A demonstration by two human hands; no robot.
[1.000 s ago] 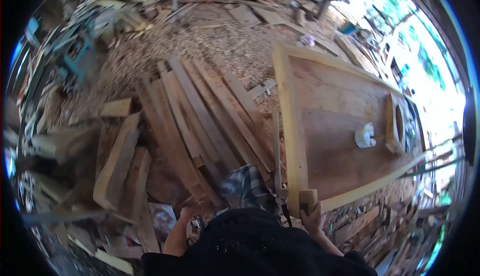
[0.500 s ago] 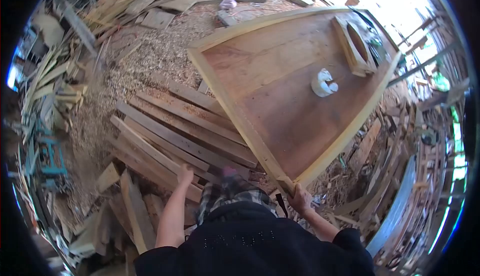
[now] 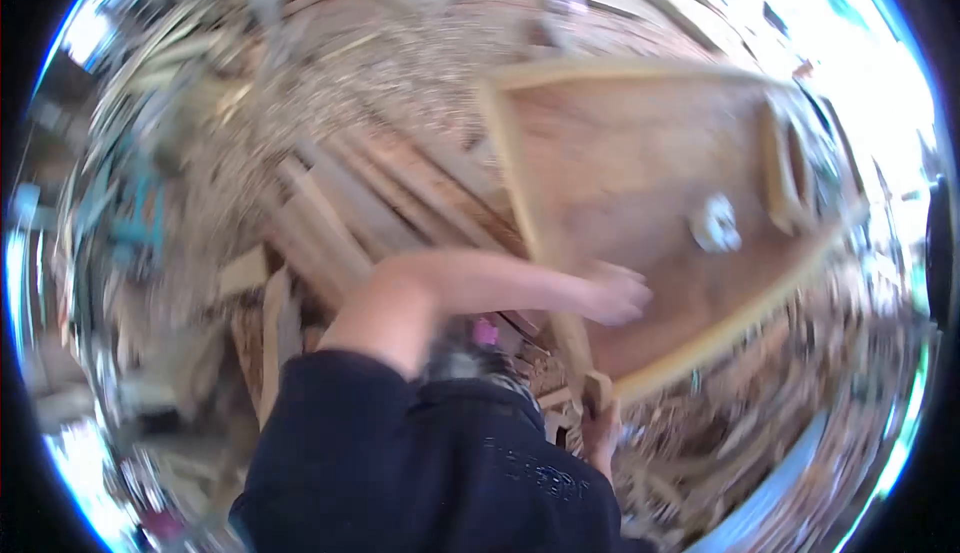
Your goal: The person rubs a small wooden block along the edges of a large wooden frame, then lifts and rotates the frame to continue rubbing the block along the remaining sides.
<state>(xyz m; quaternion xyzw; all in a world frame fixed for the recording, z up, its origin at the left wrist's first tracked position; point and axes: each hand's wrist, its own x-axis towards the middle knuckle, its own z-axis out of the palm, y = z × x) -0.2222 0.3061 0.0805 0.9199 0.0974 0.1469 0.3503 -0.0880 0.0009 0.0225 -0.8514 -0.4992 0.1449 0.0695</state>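
Observation:
A large shallow wooden frame with a brown panel inside, a tray-like panel (image 3: 640,163), slants across the right half of the head view. My right hand (image 3: 600,435) is wrapped round its near corner, where a short wooden end sticks up. Across my body stretches my left arm, and my left hand (image 3: 615,295) hovers over or touches the panel near its left rail; motion smears the fingers. Farther along the panel sits a white, roll-like object (image 3: 715,225), too blurred to name surely. A wooden piece with an oval opening (image 3: 787,168) stands at the panel's far end.
Several long boards (image 3: 350,203) lie side by side on the shavings-covered ground (image 3: 400,73) to the left. Upright offcuts (image 3: 278,338) stand nearby. Scrap wood (image 3: 760,383) piles up at right, beside a pale blue curved strip (image 3: 765,493).
My left hand has left the boards at left and swung right, over the panel. The whole view has turned and blurred. My right hand keeps its hold on the corner.

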